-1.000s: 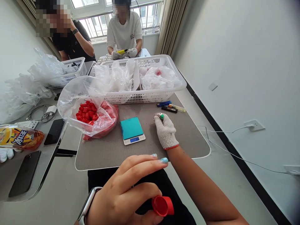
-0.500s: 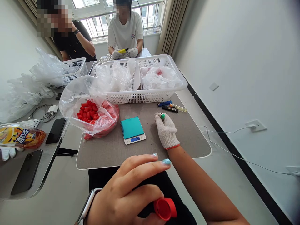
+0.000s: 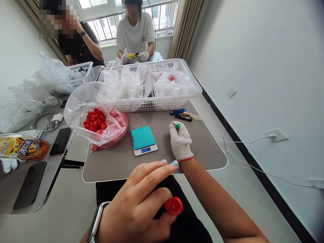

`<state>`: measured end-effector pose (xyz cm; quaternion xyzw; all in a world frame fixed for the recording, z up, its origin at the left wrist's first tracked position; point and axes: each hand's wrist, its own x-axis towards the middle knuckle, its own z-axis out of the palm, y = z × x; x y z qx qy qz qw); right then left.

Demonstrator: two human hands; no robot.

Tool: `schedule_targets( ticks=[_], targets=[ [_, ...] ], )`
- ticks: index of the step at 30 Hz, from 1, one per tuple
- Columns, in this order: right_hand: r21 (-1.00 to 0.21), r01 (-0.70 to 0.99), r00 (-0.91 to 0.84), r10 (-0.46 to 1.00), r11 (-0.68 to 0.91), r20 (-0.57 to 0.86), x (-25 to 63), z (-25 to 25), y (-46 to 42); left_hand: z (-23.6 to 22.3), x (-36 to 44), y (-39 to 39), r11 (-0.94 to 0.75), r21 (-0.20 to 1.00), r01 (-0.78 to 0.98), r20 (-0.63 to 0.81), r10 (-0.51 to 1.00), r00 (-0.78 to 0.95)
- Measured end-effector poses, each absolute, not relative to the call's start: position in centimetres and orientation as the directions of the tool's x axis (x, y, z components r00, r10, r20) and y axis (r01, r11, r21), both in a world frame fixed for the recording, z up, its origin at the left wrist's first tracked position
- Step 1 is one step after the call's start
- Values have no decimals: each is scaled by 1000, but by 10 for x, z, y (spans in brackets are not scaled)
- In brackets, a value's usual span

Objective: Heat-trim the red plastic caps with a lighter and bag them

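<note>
Bare and wearing a watch, my left hand point(image 3: 141, 199) pinches a red plastic cap point(image 3: 174, 206) between thumb and index finger, over my lap. The cap's hollow side faces me, and the other fingers stretch out above it. My right hand point(image 3: 180, 140), in a white knitted glove, is closed on a small green-ended tool point(image 3: 178, 126) and rests on the table; most of the tool is hidden in the fist. Left of that glove lies a digital scale point(image 3: 143, 138) with a teal top. Beyond it, an open clear plastic bag point(image 3: 73, 111) holds many red caps point(image 3: 95, 120).
A large white basket point(image 3: 152, 105) with plastic bags stands at the table's back. Several pens or lighters point(image 3: 184, 117) lie right of centre. On the left table are two phones point(image 3: 29, 185) and a tea bottle point(image 3: 24, 148). Two people sit across; one wears gloves and holds a yellow tool point(image 3: 132, 55).
My left hand has risen slightly with the red cap, and the cap has tilted a little. My right hand has barely shifted, still gripping the green-ended tool.
</note>
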<state>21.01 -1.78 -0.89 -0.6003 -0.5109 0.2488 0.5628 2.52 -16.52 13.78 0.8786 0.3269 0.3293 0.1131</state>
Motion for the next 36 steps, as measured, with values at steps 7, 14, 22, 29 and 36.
schedule_targets(
  ticks=[7,14,22,29,36],
  targets=[
    [-965,-94,482,860,244,170,177,32,-77,92,51,-159,-777,18,629,242,614,751],
    [-909,-382,551,830,164,-82,177,52,-73,86,74,-175,-725,-218,653,286,592,753],
    [-939,-219,659,750,264,58,170,76,-88,93,79,-180,-661,-344,667,279,606,745],
    [-949,-100,616,767,300,177,172,79,-99,91,76,-176,-672,-319,669,304,596,743],
    [-946,23,528,800,323,286,174,72,-122,84,66,-161,-821,-172,544,300,482,823]
  ],
)
